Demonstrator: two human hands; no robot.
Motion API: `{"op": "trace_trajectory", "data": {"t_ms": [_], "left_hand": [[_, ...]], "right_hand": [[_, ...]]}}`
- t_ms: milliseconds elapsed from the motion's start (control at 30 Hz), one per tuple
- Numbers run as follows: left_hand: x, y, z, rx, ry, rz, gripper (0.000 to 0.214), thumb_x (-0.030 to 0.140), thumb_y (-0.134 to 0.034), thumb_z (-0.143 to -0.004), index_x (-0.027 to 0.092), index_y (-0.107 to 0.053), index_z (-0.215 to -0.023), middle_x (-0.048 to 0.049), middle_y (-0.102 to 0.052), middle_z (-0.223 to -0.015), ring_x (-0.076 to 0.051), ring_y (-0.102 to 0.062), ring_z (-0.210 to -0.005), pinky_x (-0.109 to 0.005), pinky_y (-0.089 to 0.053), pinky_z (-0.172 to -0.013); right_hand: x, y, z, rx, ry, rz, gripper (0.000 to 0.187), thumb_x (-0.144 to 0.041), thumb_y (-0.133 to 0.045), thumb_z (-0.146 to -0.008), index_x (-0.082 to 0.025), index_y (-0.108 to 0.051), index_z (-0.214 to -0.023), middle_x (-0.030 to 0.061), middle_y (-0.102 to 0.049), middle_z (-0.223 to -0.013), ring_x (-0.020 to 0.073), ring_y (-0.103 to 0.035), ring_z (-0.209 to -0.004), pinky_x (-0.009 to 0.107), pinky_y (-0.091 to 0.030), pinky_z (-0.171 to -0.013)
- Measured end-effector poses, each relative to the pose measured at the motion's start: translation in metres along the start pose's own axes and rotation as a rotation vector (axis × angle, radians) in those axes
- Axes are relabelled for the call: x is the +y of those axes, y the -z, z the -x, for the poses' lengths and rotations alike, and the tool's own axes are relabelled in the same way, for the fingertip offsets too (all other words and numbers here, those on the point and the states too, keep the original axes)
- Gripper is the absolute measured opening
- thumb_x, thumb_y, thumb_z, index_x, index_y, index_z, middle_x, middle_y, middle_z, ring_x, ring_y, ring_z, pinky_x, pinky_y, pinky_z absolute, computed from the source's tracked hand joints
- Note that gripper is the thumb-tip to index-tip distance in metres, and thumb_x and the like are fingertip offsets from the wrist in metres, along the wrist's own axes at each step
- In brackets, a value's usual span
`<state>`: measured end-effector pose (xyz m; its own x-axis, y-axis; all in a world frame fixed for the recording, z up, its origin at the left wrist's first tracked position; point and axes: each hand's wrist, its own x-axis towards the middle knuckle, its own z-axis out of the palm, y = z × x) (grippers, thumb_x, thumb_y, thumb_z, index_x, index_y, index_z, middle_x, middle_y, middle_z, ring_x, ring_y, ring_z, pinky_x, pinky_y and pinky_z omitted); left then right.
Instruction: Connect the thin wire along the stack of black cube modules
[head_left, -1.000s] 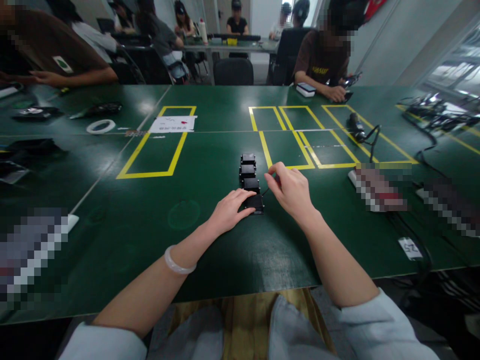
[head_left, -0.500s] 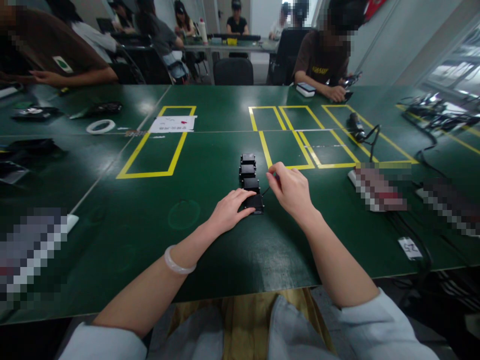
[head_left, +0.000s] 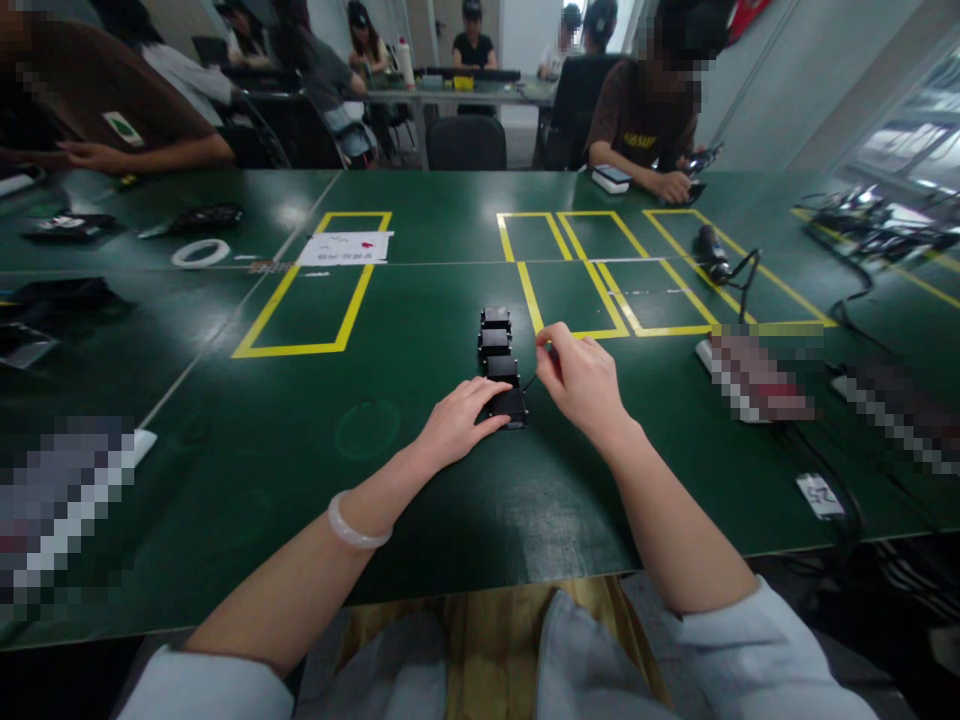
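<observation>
Several small black blocks stand in a row on the green table, with shiny screw-like ends showing along their sides. My left hand (head_left: pixel 459 420) grips the nearest black block (head_left: pixel 510 403), thumb on its near edge and fingers on its far edge, holding it against the tabletop. Beyond it, a second black block (head_left: pixel 501 368) lies close to my fingertips. My right hand (head_left: pixel 583 378) is closed in a pinch just right of the row. From its fingers a thin dark rod (head_left: pixel 531 382) slants down towards the nearest block's right side; whether its tip touches is too small to tell.
Yellow tape frames (head_left: pixel 345 348) mark the green table (head_left: pixel 450 540). A white tape roll (head_left: pixel 200 253) and a paper sheet (head_left: pixel 345 247) lie at the left. Phone-like devices (head_left: pixel 754 380) and cables occupy the right side. Other people sit around the far side.
Both hands and the blocks stay almost where they were. My right fingers have shifted very slightly around the rod.
</observation>
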<state>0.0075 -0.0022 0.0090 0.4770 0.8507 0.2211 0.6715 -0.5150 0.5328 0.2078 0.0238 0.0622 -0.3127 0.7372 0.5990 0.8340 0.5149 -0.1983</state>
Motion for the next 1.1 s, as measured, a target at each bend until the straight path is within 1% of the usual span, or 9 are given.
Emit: {"op": "trace_trajectory", "data": {"t_ms": [167, 233, 367, 567, 633, 767, 833, 967, 1100], "left_hand": [[-0.0001, 0.0012, -0.0004, -0.01, -0.002, -0.012, 0.039, 0.033, -0.053, -0.091, 0.024, -0.049, -0.129, -0.0049, -0.058, -0.121, -0.023, -0.052, -0.111, -0.037, -0.044, -0.096], [0.0004, 0.0017, -0.0006, -0.013, 0.0, -0.012, 0.039, 0.033, -0.053, -0.091, 0.024, -0.049, -0.129, -0.005, -0.058, -0.121, -0.023, -0.053, -0.111, -0.037, -0.044, -0.095], [0.0009, 0.0015, -0.0006, -0.004, 0.003, -0.004, 0.039, 0.033, -0.053, -0.09, 0.025, -0.05, -0.128, -0.0048, -0.058, -0.122, -0.023, -0.053, -0.111, -0.037, -0.044, -0.095], [0.0012, 0.0018, -0.0006, -0.001, -0.004, -0.008, 0.039, 0.033, -0.054, -0.09, 0.025, -0.05, -0.128, -0.0049, -0.058, -0.121, -0.023, -0.053, -0.111, -0.037, -0.044, -0.094], [0.001, 0.0017, -0.0004, -0.005, -0.005, -0.008, 0.039, 0.034, -0.053, -0.09, 0.025, -0.05, -0.128, -0.0049, -0.058, -0.122, -0.023, -0.053, -0.111, -0.037, -0.044, -0.095], [-0.001, -0.0002, -0.0003, 0.004, -0.009, -0.001, 0.039, 0.033, -0.054, -0.09, 0.025, -0.05, -0.128, -0.0045, -0.058, -0.121, -0.023, -0.053, -0.111, -0.037, -0.044, -0.094], [-0.002, -0.0013, -0.0005, 0.012, -0.01, 0.0, 0.039, 0.033, -0.054, -0.09, 0.025, -0.05, -0.128, -0.0045, -0.058, -0.121, -0.023, -0.053, -0.111, -0.037, -0.044, -0.095], [-0.0023, -0.0015, -0.0007, 0.009, -0.011, -0.003, 0.039, 0.033, -0.055, -0.089, 0.024, -0.051, -0.128, -0.005, -0.058, -0.121, -0.023, -0.053, -0.111, -0.037, -0.044, -0.095], [-0.0011, -0.0003, -0.0004, 0.003, -0.014, 0.003, 0.039, 0.033, -0.054, -0.09, 0.025, -0.05, -0.128, -0.0053, -0.058, -0.122, -0.023, -0.053, -0.111, -0.038, -0.044, -0.095]], "right_hand": [[0.0001, 0.0012, -0.0004, -0.001, 0.006, -0.001, 0.023, -0.035, -0.038, -0.094, -0.021, -0.055, -0.09, -0.0006, -0.058, -0.065, 0.0132, -0.049, -0.058, 0.027, -0.034, -0.067], [-0.0001, 0.0012, -0.0005, 0.004, 0.002, 0.018, 0.022, -0.033, -0.038, -0.094, -0.02, -0.055, -0.089, -0.0006, -0.058, -0.064, 0.0132, -0.048, -0.057, 0.026, -0.033, -0.066], [-0.0009, 0.0007, -0.0002, 0.01, 0.01, 0.002, 0.017, -0.025, -0.039, -0.092, -0.02, -0.055, -0.094, -0.0007, -0.058, -0.065, 0.0134, -0.048, -0.058, 0.027, -0.034, -0.067], [-0.0005, 0.001, -0.0001, 0.02, 0.019, 0.003, 0.022, -0.035, -0.039, -0.094, -0.02, -0.055, -0.09, -0.0011, -0.057, -0.064, 0.013, -0.049, -0.058, 0.026, -0.033, -0.066], [-0.0006, 0.0009, -0.0004, 0.02, 0.015, 0.019, 0.02, -0.031, -0.038, -0.094, -0.02, -0.054, -0.089, -0.0011, -0.057, -0.063, 0.013, -0.048, -0.057, 0.026, -0.032, -0.065], [-0.001, 0.0002, -0.0005, 0.017, 0.019, 0.002, 0.014, -0.024, -0.041, -0.09, -0.019, -0.054, -0.094, -0.0013, -0.057, -0.064, 0.0134, -0.049, -0.058, 0.026, -0.034, -0.067], [-0.0007, -0.0001, -0.0002, 0.02, 0.021, -0.017, 0.014, -0.027, -0.042, -0.091, -0.019, -0.053, -0.095, -0.0016, -0.057, -0.064, 0.0134, -0.049, -0.059, 0.026, -0.034, -0.067], [0.0, -0.0001, 0.0, 0.022, 0.015, -0.033, 0.02, -0.035, -0.041, -0.093, -0.02, -0.054, -0.089, -0.0018, -0.055, -0.062, 0.0131, -0.048, -0.058, 0.026, -0.033, -0.065], [-0.0007, 0.0, -0.0004, 0.026, 0.02, -0.018, 0.015, -0.026, -0.04, -0.092, -0.02, -0.054, -0.091, -0.0018, -0.055, -0.062, 0.013, -0.047, -0.057, 0.026, -0.032, -0.064]]}}
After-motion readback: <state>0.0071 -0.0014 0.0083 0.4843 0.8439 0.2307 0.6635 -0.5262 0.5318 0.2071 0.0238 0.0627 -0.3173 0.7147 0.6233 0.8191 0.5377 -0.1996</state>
